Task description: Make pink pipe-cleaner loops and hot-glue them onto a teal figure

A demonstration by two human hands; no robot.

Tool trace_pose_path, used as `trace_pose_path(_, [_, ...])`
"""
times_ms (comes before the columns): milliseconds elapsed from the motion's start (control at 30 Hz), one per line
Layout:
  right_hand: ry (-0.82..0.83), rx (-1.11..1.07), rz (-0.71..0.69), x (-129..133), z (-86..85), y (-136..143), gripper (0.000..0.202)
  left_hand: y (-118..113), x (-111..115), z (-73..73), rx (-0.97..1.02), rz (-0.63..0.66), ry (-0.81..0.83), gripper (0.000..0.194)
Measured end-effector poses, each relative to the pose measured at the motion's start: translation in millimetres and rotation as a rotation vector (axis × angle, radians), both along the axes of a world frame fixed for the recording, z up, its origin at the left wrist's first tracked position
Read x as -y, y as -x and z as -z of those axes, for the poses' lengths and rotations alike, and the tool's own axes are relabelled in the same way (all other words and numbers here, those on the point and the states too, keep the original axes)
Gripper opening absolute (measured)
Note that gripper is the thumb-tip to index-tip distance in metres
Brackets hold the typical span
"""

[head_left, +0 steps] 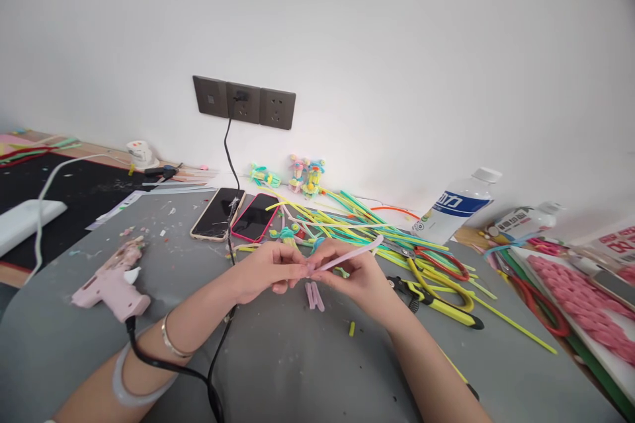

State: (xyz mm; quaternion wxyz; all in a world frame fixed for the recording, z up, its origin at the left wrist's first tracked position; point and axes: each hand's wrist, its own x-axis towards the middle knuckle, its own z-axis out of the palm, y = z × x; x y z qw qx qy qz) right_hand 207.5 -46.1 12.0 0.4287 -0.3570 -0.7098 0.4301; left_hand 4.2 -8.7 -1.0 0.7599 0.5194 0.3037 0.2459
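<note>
Both hands meet over the middle of the grey table. My left hand [275, 269] pinches one end of a pale pink pipe cleaner [354, 251] between thumb and fingers. My right hand [350, 271] grips the same pipe cleaner close by, and its free end sticks out up to the right. Just below the fingertips lie short folded pink pipe cleaner pieces [314, 296]. A small yellow-green piece [352, 328] rests nearer to me. The fingers partly hide the pinched end.
A pink glue gun [114, 287] lies at left, its black cord running under my left arm. Behind are two phones [217, 215], loose pipe cleaners [342, 218] and small figures [312, 177]. To the right are yellow-handled pliers [441, 307], red-handled scissors [446, 261] and a bottle [459, 205].
</note>
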Motion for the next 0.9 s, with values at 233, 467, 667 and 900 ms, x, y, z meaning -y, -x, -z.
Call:
trace_pose_path(233, [-0.231,0.020,-0.027,-0.5,6.5,3.9,0.008,0.4,0.9,-1.1,-0.055,0.062,-0.048,0.027])
trace_pose_path(467, [0.242,-0.060,-0.061,2.5,4.5,5.5,0.024,2.7,0.0,-2.1,-0.070,0.134,-0.076,0.025])
trace_pose_path(667, [0.360,-0.175,-0.024,-2.2,4.7,4.2,0.031,1.6,-1.0,-0.6,-0.093,0.026,-0.280,0.027])
trace_pose_path(900, [0.244,-0.108,0.024,-0.8,3.3,6.3,0.030,1.1,2.8,-6.5,-0.166,-0.051,-0.496,0.021])
